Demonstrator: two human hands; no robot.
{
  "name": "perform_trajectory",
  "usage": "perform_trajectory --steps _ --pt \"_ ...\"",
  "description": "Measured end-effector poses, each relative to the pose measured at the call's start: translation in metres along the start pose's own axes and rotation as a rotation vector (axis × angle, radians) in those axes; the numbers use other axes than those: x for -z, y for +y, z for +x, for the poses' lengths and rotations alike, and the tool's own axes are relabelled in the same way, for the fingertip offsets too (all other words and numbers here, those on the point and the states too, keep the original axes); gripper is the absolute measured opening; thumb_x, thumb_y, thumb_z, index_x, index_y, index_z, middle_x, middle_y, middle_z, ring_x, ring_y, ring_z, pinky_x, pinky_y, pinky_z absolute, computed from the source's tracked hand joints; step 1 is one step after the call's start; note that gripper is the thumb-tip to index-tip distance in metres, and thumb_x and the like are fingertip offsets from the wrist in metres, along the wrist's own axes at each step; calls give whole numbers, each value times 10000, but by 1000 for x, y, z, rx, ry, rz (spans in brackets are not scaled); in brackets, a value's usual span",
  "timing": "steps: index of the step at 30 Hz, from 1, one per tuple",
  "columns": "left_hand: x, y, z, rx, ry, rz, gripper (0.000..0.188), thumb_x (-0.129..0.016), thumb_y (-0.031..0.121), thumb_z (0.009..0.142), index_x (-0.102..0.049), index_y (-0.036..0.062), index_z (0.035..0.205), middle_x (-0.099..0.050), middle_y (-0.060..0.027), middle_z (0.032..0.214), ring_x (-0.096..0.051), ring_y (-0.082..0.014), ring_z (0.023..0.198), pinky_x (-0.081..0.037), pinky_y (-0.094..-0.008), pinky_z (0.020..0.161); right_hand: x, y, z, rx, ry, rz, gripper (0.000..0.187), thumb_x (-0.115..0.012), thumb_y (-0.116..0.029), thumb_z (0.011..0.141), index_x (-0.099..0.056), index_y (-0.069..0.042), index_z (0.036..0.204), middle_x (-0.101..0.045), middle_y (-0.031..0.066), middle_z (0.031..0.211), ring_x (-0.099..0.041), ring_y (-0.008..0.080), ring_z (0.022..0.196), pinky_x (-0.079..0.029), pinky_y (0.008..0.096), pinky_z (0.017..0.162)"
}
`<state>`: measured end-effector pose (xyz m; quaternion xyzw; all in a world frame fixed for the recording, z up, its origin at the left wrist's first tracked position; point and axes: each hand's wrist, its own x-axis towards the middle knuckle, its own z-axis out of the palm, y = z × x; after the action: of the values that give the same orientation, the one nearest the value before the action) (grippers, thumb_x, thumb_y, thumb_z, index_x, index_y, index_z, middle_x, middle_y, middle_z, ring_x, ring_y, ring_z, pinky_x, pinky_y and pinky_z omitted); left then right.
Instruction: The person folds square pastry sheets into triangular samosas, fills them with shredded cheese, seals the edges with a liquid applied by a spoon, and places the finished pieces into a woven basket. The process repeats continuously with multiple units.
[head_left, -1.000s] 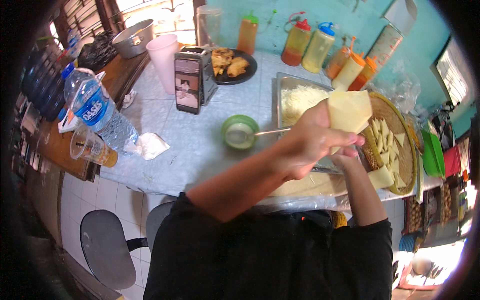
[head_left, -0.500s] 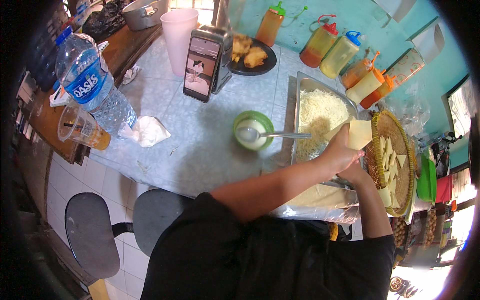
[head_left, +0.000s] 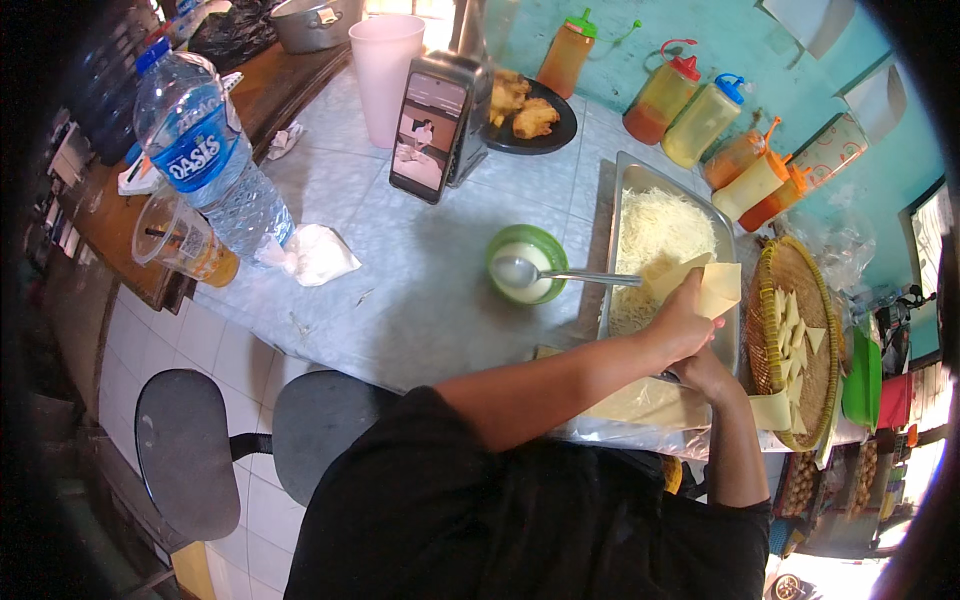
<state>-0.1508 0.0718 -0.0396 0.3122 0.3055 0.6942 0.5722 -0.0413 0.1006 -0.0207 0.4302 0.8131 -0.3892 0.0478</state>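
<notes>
Left hand (head_left: 682, 328) partly hides 1 pale wrapper (head_left: 722, 286).

Table, left side: clear plastic water bottle with blue cap (head_left: 222, 165) beside clear plastic cup of amber drink (head_left: 195, 250). Tall pale-pink tumbler (head_left: 385, 85) stands near black upright smartphone (head_left: 430, 140). Round black plate (head_left: 567, 122) bears golden-brown fried pieces (head_left: 535, 117).

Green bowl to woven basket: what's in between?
Head view: the spoon's handle, then the metal tray of pale shreds, with left hand, right hand and a pale sheet over its near part.
</notes>
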Motion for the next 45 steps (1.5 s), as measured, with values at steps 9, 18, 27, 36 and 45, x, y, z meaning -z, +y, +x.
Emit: perform_trajectory --steps 9,18,27,36,45 --pt "5 4 3 112 45 2 667 -476 -148 671 -366 66 1293 -538 -92 1077 -580 -174 849 -465 -259 594 25 25 10 -22 -158 -107 262 -647 -25 755 -623 17 1013 -658 104 985 -599 178 885 -470 314 800" --pt "4 18 -5 163 68 66 714 -420 -162 702 -323 111 1355 -532 -108 1032 -534 -155 785 -441 -264 527 26 52 15 65 -210 59 212 -616 -19 741 -674 -44 943 -654 54 911 -582 146 839 -458 286 775" --pt "6 13 -2 24 45 245 600 -502 -152 720 -407 38 1281 -546 -82 1138 -520 -167 1020 -418 -268 831 89 13 5 26 129 266 229 -499 36 634 -661 11 795 -646 36 799 -540 113 685 -415 224 632" --pt "6 5 -5 48 49 458 563 -524 -141 738 -414 35 1261 -552 -115 1154 -499 -198 1088 -389 -294 897 104 -40 -3 373 195 134 227 -497 91 619 -608 -8 790 -604 49 871 -553 143 877 -405 216 769" --pt "8 -5 -1 -10 125 502 582 -605 -79 747 -393 26 1279 -534 -113 1139 -491 -189 1069 -382 -311 916 81 -38 8 418 288 198 179 -493 125 701 -506 -28 794 -518 8 804 -514 109 791 -408 238 728"
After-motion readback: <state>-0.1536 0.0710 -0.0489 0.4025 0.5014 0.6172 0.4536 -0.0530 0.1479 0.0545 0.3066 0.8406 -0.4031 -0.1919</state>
